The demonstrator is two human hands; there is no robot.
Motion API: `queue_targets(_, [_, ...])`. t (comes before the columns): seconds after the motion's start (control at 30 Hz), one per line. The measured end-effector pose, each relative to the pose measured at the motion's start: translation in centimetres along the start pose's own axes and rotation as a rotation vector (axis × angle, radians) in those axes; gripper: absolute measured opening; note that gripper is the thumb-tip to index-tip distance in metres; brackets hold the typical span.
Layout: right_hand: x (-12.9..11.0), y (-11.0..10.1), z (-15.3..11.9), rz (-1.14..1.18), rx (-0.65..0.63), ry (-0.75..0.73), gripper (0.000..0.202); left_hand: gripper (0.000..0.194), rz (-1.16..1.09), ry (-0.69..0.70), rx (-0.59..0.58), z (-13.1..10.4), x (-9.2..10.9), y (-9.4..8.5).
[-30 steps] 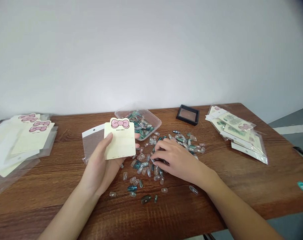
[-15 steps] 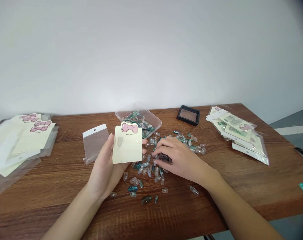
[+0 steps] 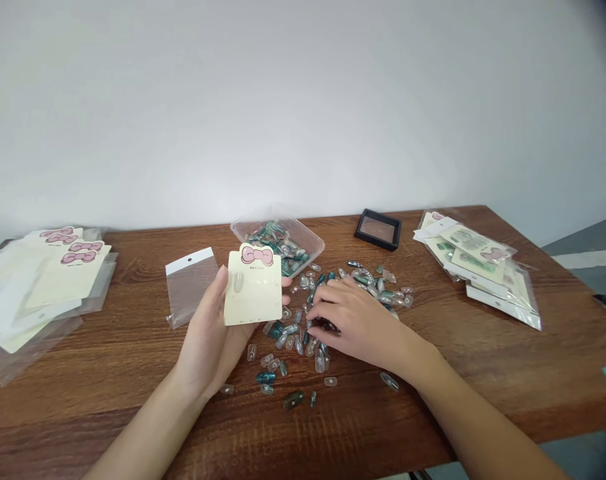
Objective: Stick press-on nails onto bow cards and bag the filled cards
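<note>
My left hand (image 3: 210, 333) holds up a cream card (image 3: 255, 293) with a pink bow at its top, thumb at the card's left edge and fingertips behind its right edge. A single pale press-on nail (image 3: 239, 282) is on the card's upper left. My right hand (image 3: 345, 317) rests over the loose pile of clear, teal and green nails (image 3: 290, 337), its fingers curled down among them; whatever its fingertips hold is hidden. Behind the card, a clear plastic box (image 3: 310, 241) contains more such nails.
A clear bag with a white header (image 3: 190, 283) lies left of the card. Cream bow cards and bags (image 3: 57, 287) are stacked at the far left. At the back right are a black frame (image 3: 365, 233) and bagged cards with green nails (image 3: 475, 267).
My right hand has shifted slightly, its fingers curling lower into the pile. A clear nail now shows just below it. The card in my left hand has moved slightly left.
</note>
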State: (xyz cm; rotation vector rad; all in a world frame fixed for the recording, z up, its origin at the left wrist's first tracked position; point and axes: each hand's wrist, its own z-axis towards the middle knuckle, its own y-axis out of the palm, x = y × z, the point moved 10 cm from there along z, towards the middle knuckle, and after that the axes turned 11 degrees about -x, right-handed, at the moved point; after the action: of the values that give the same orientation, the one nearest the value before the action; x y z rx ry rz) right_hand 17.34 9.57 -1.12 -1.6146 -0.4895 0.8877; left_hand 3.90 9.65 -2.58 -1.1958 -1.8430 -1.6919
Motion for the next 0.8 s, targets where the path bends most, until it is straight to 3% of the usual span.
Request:
queue_targets(0.17, [-0.6, -1.9, -0.6, 0.053, 0.153, -0.055, 0.007, 0.048, -0.002, -0.011, 0.004, -0.1, -0.3, 0.1])
queue_targets(0.3, [-1.0, -4.5, -1.7, 0.287, 0.347, -0.151, 0.01, 0.051, -0.011, -0.023, -0.029, -0.3, -1.0, 0.2])
queue_targets(0.43, [-1.0, -5.3, -2.1, 0.45, 0.426, -0.204, 0.016, 0.054, -0.006, -0.079, -0.105, -0.6, -2.1, 0.7])
queue_targets(0.63, [-1.2, -6.1, -3.0, 0.355, 0.599, -0.149, 0.017, 0.059, -0.048, -0.146, -0.188, -0.8, -4.1, 1.8])
queue_targets(0.8, [-2.3, -6.2, -3.5, 0.273, 0.661, -0.136, 0.016, 0.063, -0.062, -0.213, -0.285, -1.4, -6.5, 2.7])
